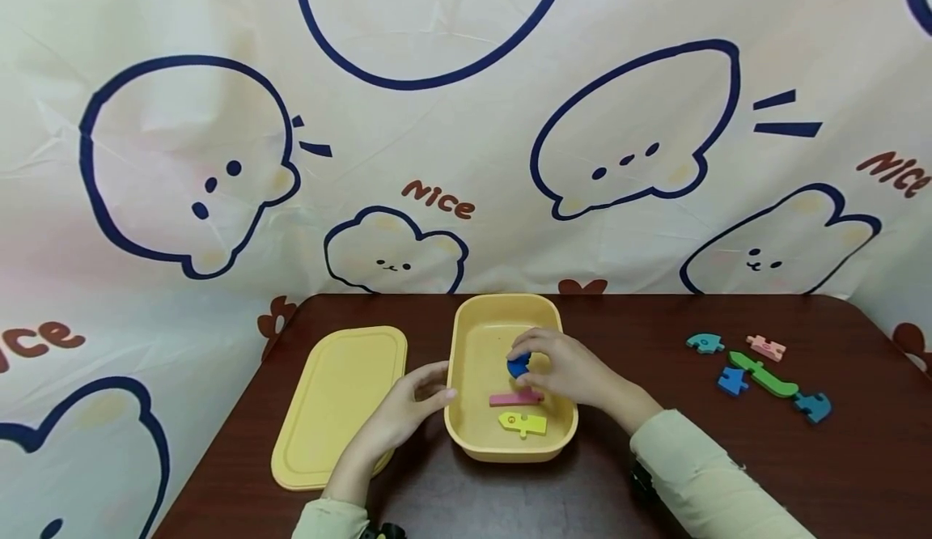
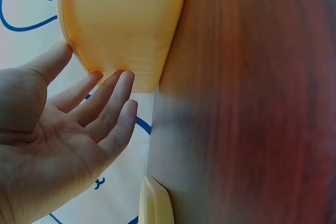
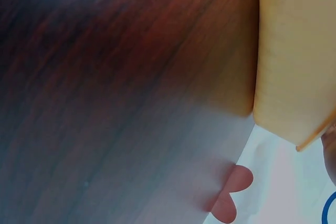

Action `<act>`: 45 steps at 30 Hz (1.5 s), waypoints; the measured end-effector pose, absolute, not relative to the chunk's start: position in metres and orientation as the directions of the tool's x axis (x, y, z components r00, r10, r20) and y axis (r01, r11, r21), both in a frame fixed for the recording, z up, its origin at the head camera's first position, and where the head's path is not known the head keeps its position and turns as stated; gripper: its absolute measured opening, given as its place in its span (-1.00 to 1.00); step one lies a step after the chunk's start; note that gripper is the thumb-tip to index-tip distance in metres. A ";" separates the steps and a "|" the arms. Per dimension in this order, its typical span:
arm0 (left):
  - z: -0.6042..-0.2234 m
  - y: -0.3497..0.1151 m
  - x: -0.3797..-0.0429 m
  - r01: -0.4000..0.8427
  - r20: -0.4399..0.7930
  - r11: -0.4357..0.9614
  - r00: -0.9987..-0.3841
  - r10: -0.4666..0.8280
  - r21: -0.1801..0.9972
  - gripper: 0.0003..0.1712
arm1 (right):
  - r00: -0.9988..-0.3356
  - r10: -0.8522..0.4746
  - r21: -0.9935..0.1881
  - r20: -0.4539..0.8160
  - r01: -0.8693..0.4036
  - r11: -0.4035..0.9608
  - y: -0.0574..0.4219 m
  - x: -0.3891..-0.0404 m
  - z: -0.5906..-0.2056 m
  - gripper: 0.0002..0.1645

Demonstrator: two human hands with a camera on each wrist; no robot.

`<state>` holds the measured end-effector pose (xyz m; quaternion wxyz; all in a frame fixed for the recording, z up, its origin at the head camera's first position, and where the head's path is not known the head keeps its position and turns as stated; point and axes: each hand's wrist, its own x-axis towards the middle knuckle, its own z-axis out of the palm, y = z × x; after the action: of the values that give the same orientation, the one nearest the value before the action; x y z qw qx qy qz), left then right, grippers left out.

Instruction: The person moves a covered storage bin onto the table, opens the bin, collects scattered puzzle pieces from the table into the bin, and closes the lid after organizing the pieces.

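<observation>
My right hand (image 1: 571,367) reaches inside a yellow rectangular box (image 1: 510,447) and pinches a round-edged blue puzzle piece (image 1: 518,366) between thumb and fingers. Below it in the head view, a pink puzzle piece (image 1: 512,400) and a yellow puzzle piece (image 1: 524,423) lie on the box floor. My left hand (image 1: 410,403) is at the box's left side, its fingertips against the outer wall and its thumb at the rim. The left wrist view shows those fingers (image 2: 107,98) spread and relaxed. In the right wrist view the held piece is hidden.
Left of the box lies a yellow lid (image 1: 342,401). Loose puzzle pieces lie on the brown table at right: teal (image 1: 705,343), pink (image 1: 767,348), green (image 1: 763,375), and two blue ones. A printed cloth (image 1: 502,142) hangs behind the table.
</observation>
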<state>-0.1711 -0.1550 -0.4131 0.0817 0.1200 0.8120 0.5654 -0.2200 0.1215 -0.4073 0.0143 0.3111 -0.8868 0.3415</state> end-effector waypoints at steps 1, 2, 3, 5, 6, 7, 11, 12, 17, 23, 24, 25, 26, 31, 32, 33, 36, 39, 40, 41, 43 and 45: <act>-0.413 -0.155 -0.171 0.104 0.005 0.330 -0.957 0.289 0.938 -0.45 | -0.808 -0.541 -0.596 0.233 -0.559 0.577 0.121 -0.220 -0.407 -0.67; -0.413 -0.155 -0.171 0.107 0.008 0.329 -0.957 0.290 0.938 -0.45 | -0.809 -0.541 -0.594 0.230 -0.557 0.580 0.121 -0.220 -0.407 -0.67; -0.414 -0.155 -0.172 0.112 0.012 0.327 -0.956 0.292 0.938 -0.45 | -0.809 -0.542 -0.594 0.228 -0.557 0.581 0.121 -0.220 -0.407 -0.68; -0.414 -0.156 -0.172 0.118 0.017 0.326 -0.954 0.298 0.938 -0.45 | -0.798 -0.553 -0.577 0.240 -0.575 0.580 0.122 -0.221 -0.407 -0.68; -0.414 -0.156 -0.172 0.120 0.018 0.326 -0.954 0.300 0.938 -0.45 | -0.792 -0.558 -0.566 0.249 -0.586 0.580 0.122 -0.221 -0.407 -0.68; -0.414 -0.156 -0.173 0.122 0.018 0.326 -0.953 0.303 0.937 -0.45 | -0.785 -0.564 -0.557 0.257 -0.597 0.577 0.122 -0.221 -0.407 -0.68; -0.414 -0.156 -0.173 0.124 0.015 0.331 -0.950 0.313 0.935 -0.45 | -0.767 -0.576 -0.537 0.284 -0.625 0.567 0.123 -0.221 -0.407 -0.68; -0.414 -0.156 -0.173 0.123 0.013 0.331 -0.949 0.314 0.935 -0.45 | -0.765 -0.577 -0.539 0.285 -0.626 0.564 0.123 -0.221 -0.407 -0.68; -0.413 -0.157 -0.173 0.121 0.012 0.327 -0.949 0.316 0.937 -0.44 | -0.766 -0.574 -0.545 0.290 -0.625 0.559 0.123 -0.221 -0.407 -0.69; -0.413 -0.157 -0.173 0.126 0.017 0.328 -0.948 0.317 0.936 -0.44 | -0.771 -0.560 -0.550 0.304 -0.622 0.558 0.124 -0.222 -0.405 -0.70; -0.413 -0.158 -0.173 0.126 0.017 0.329 -0.949 0.316 0.936 -0.44 | -0.774 -0.556 -0.554 0.303 -0.618 0.559 0.124 -0.222 -0.404 -0.70; -0.413 -0.158 -0.173 0.125 0.016 0.330 -0.949 0.315 0.936 -0.44 | -0.780 -0.549 -0.557 0.299 -0.610 0.563 0.125 -0.222 -0.404 -0.70; -0.413 -0.158 -0.173 0.124 0.014 0.331 -0.949 0.314 0.935 -0.44 | -0.782 -0.546 -0.556 0.300 -0.609 0.566 0.125 -0.222 -0.404 -0.70; -0.413 -0.159 -0.172 0.121 0.010 0.339 -0.950 0.311 0.933 -0.44 | -0.789 -0.539 -0.559 0.296 -0.601 0.572 0.127 -0.219 -0.401 -0.71; -0.413 -0.159 -0.172 0.122 0.011 0.341 -0.951 0.310 0.932 -0.44 | -0.787 -0.541 -0.558 0.298 -0.603 0.570 0.128 -0.218 -0.400 -0.71; -0.413 -0.159 -0.172 0.118 0.007 0.343 -0.951 0.308 0.932 -0.44 | -0.787 -0.541 -0.557 0.297 -0.603 0.571 0.129 -0.218 -0.400 -0.70; -0.415 -0.159 -0.173 0.109 -0.002 0.349 -0.953 0.304 0.931 -0.44 | -0.781 -0.544 -0.542 0.306 -0.613 0.574 0.133 -0.216 -0.397 -0.71; -0.415 -0.158 -0.172 0.105 -0.008 0.349 -0.952 0.306 0.931 -0.44 | -0.768 -0.548 -0.522 0.331 -0.633 0.572 0.138 -0.215 -0.394 -0.70; -0.414 -0.158 -0.172 0.109 -0.003 0.345 -0.951 0.310 0.932 -0.44 | -0.764 -0.548 -0.516 0.341 -0.639 0.571 0.139 -0.214 -0.394 -0.70; -0.414 -0.158 -0.171 0.110 -0.001 0.341 -0.951 0.310 0.934 -0.44 | -0.757 -0.550 -0.510 0.352 -0.648 0.565 0.141 -0.214 -0.393 -0.70; -0.413 -0.158 -0.170 0.118 0.007 0.334 -0.949 0.316 0.935 -0.44 | -0.756 -0.546 -0.510 0.362 -0.651 0.563 0.143 -0.213 -0.392 -0.68; -0.412 -0.157 -0.170 0.118 0.008 0.329 -0.949 0.316 0.937 -0.44 | -0.756 -0.546 -0.508 0.360 -0.650 0.565 0.146 -0.212 -0.390 -0.66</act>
<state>-0.1696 -0.1571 -0.4120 0.0882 0.1340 0.8104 0.5635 -0.2117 0.1457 -0.3901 0.0814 0.3396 -0.8809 0.3195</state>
